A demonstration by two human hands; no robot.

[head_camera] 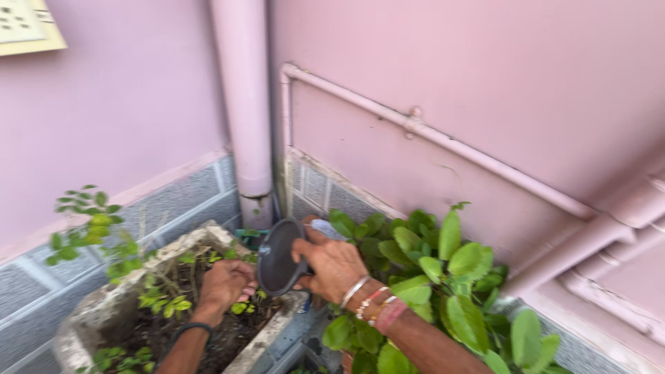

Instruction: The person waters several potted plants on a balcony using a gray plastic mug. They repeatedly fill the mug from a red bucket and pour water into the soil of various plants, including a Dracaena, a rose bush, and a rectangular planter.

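**Hands at the planter in the pink corner**

The person's right hand (334, 266) is clenched around a dark round bowl (277, 257), fingers wrapped over its right rim, and holds it tilted on edge so its hollow faces left toward the planter (83, 315). The bowl hangs in the air over the planter's right end, just beside the left hand (225, 282). Several bangles (367, 299) ring the right wrist.

The left hand is down in the planter, knuckles up, fingers curled into the dark soil (152, 332) among small green shoots; whether it grasps anything cannot be told (the fingertips are hidden). A dark band (192, 327) sits on that wrist.

The planter is a worn, pale stone trough standing against the tiled foot of the wall. A thin leafy sprig (93, 228) rises from its left end. To the right, under the right forearm, grows a bush (443, 277) with broad bright leaves. Behind, a thick pink downpipe (244, 104) runs down the corner, and a thinner pipe (443, 142) slants across the wall.
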